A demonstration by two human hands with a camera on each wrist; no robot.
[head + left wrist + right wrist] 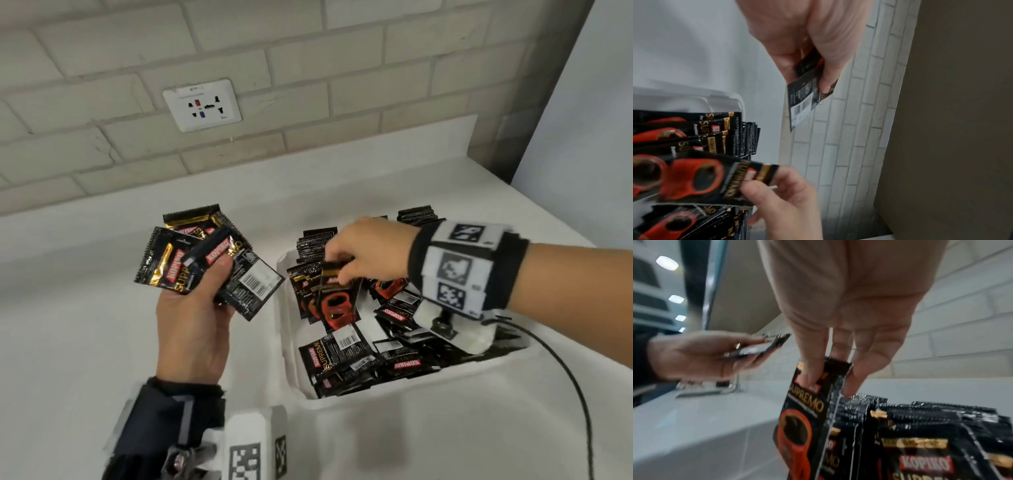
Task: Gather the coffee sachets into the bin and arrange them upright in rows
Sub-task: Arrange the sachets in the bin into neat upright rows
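A white bin [286,346] sits on a white counter [68,325], and everything else is placed from it. Just left of the bin and raised above the counter, the left hand [193,322] grasps a fanned bunch [209,260] of black coffee sachets, thumb pressed across the top one. Red "KOPIKO" labels and gold "SUP…" lettering show on the fronts; one sachet in the bunch is turned back-out, its white barcode panel pointing toward the bin.

Over the bin's far left part, the right hand [368,253] pinches a single sachet [339,298] by its serrated top edge — thumb on the printed face, fingers [861,374] behind. It hangs upright with its lower end down among the others. The right wrist view reads "SUPREMO" in gold on it, above a red cup of coffee.

At the bin's far side, sachets stand on edge in rows [313,245], serrated tops up. In its near half a loose heap [370,356] lies flat and jumbled, some face-up with "KOPIKO" and "SUPREMO", some showing barcodes.

On the brick wall [308,68] beyond the bin, up and to the left, is a white socket plate [202,104] with a small label too blurred to read. A black cable [579,394] runs across the counter on the bin's right.
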